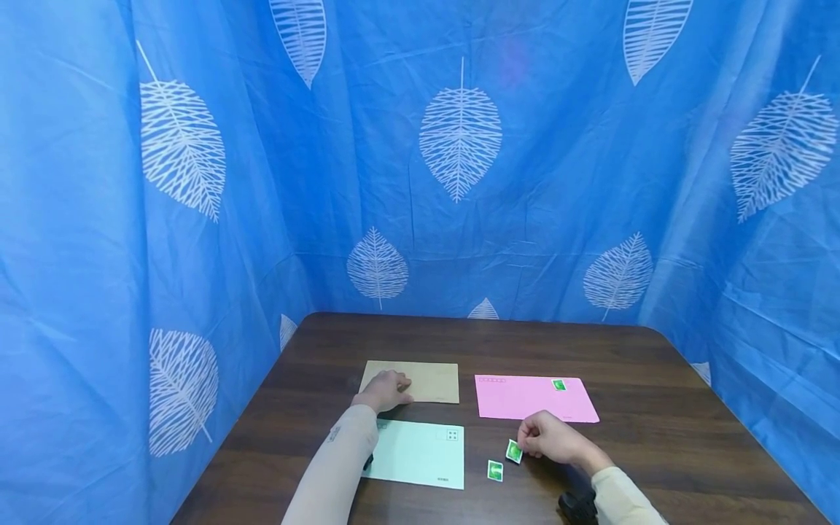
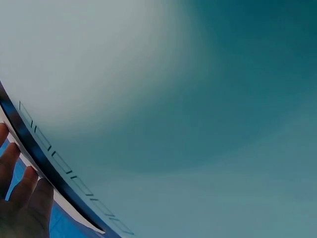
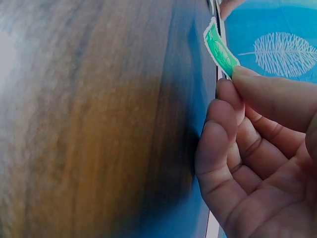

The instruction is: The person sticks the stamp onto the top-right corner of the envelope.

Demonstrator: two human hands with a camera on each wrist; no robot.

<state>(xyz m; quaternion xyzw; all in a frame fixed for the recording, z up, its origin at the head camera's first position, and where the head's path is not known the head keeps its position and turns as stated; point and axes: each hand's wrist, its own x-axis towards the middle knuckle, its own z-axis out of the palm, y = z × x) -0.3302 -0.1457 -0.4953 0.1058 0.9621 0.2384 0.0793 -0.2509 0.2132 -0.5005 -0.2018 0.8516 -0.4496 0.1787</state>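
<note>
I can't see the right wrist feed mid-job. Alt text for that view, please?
The person's right hand pinches a small green stamp with a white serrated edge by its lower end. A dark brown wood-grain tabletop fills the left; blue fabric with a white leaf print shows at upper right.

Counter (image 1: 656,408), one, in front of me: dark brown, wood-grained top, far corners rounded. Lying on it:
Mint-green envelope (image 1: 416,457), one: nearest me of the three, a printed square at its far right corner, small print along its near edge.
Tan envelope (image 1: 433,383), one: just beyond the mint-green envelope, apart from it.
Pink envelope (image 1: 525,401), one: beyond the mint-green envelope and to my right, apart.
Loose green stamp (image 1: 495,471), one: white-bordered, just right of the mint-green envelope, apart.
</note>
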